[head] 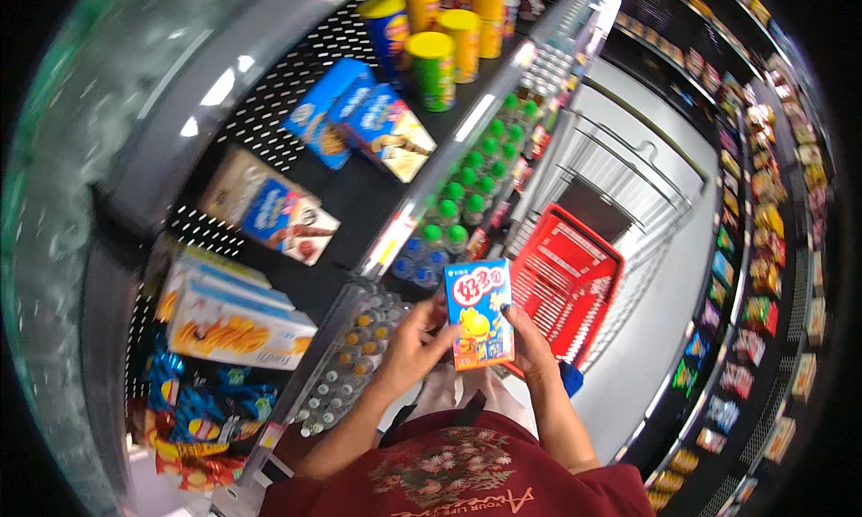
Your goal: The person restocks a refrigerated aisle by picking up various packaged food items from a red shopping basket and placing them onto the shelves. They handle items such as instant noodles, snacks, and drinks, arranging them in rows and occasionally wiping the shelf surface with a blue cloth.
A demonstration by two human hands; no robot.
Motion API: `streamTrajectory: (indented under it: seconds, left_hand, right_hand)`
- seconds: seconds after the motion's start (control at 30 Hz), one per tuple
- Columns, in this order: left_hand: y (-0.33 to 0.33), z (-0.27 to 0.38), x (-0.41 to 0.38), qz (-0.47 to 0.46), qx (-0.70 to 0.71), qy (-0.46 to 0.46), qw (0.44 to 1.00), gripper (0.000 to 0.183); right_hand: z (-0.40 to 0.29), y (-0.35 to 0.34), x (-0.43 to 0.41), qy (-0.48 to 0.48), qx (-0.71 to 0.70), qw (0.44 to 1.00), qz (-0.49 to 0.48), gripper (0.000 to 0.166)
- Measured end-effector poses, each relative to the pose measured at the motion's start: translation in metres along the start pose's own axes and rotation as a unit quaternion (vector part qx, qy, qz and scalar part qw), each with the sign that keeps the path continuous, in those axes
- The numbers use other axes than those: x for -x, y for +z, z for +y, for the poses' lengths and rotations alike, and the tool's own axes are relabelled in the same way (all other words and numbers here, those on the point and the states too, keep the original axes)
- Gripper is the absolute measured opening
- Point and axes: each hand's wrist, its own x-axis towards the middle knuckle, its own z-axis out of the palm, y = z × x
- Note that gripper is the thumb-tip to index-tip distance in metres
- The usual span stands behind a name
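A blue snack box (479, 315) with a yellow figure on its front is held upright before my body. My left hand (417, 345) grips its left side, the thumb lying over the lower front. On the right edge rests my right hand (531, 335), its thumb near the middle of that side. Just beyond the box stands a red plastic shopping basket (609, 274) in a metal shopping cart (646, 160). To the left, blue biscuit boxes (387, 130) and another blue and white box (289, 214) stand on a black perforated shelf.
Yellow-lidded canisters (431, 66) stand farther along the left shelf, and pale cookie boxes (236, 322) and bagged snacks (209, 402) nearer. Green-capped bottles (475, 160) fill a lower shelf. Across the aisle, shelves hold snack packets (747, 349). Grey floor (623, 375) shows beside the cart.
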Motion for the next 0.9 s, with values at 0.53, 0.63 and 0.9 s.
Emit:
streamTrajectory:
  seconds: [0.53,0.63,0.9]
  left_hand:
    - [-0.071,0.007,0.014,0.368,-0.064,0.129,0.918,0.056]
    - [-0.083,0.008,-0.004,0.424,0.069,0.184,0.884,0.041]
    - [-0.098,-0.011,-0.025,0.462,0.054,0.149,0.872,0.041]
  right_hand:
    - [-0.012,0.173,-0.106,-0.227,0.527,0.814,-0.097,0.048]
    - [-0.008,0.188,-0.142,-0.261,0.548,0.784,-0.131,0.049]
    - [0.007,0.191,-0.185,-0.311,0.634,0.695,-0.133,0.047]
